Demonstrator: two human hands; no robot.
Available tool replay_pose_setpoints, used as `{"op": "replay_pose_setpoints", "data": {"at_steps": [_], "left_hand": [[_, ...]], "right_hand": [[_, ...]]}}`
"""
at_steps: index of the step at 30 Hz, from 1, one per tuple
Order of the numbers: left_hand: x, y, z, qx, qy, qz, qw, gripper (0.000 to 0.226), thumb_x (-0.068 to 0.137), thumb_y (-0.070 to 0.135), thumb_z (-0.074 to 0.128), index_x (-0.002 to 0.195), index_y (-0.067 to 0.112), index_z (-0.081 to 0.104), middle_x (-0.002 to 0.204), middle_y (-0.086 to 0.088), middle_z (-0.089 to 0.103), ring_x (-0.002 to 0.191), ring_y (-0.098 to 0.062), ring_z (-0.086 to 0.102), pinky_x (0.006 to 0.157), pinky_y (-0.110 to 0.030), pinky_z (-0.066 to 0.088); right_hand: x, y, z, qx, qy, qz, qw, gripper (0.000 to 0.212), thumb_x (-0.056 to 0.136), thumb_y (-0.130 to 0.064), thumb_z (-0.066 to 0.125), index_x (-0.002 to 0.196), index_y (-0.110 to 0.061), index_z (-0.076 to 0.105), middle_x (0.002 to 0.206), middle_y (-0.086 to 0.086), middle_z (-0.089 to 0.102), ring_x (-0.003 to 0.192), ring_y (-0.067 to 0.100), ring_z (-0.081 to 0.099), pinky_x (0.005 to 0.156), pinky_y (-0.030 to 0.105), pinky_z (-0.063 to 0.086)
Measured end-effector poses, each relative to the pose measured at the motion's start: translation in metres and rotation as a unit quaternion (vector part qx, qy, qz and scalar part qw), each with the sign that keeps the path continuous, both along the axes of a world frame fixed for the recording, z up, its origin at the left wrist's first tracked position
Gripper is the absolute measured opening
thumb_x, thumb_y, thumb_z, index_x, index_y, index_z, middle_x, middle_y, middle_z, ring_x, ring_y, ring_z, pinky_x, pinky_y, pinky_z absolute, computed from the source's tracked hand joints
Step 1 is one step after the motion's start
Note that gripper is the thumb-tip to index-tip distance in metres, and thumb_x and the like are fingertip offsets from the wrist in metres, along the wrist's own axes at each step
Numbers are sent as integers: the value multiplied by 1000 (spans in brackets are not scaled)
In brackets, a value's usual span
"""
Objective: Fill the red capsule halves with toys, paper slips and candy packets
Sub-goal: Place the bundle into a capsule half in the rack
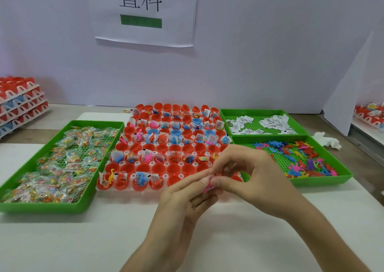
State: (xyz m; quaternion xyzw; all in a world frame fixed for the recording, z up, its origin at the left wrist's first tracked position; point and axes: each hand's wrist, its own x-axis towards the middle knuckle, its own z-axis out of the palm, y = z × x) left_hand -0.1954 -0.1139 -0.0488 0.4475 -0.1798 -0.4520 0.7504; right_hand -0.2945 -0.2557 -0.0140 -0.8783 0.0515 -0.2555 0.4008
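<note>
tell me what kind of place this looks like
Probably a small packing or assembly workstation: a rack of red capsule halves, green trays of sorted supplies, and a printed station sign on the partition.

White table (228,240) bearing three green trays (41,206), central capsule rack (166,176), crumpled tissue (327,139), stacked racks (20,105).

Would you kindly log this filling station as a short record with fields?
left tray: green, clear candy packets
centre: white rack of red capsule halves, a few blue; some filled, others empty
right far tray: green, paper slips
right near tray: green, small coloured toys
left hand: pinching a pink item
right hand: pinching the same item
</note>
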Motion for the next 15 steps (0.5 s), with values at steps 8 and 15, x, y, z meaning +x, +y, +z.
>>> {"op": "replay_pose_setpoints", "data": {"at_steps": [8,15], "left_hand": [[-7,0,1,-25,-40,79,996,26,74,14,72,98,13,81,104,-11,77,98,-25,75,75,-23,59],[-6,0,-3,-27,-63,142,988,27,73,13,74,98,12,81,100,-12,78,94,-26,76,74,-24,60]], "right_hand": [[4,3,-2,56,-27,-22,998,21,82,-9,80,95,-25,73,84,-4,69,81,21,68,70,29,57],[9,8,-9,90,13,-13,996,14,88,-13,74,98,-24,75,89,-5,74,85,16,71,73,30,59]]}}
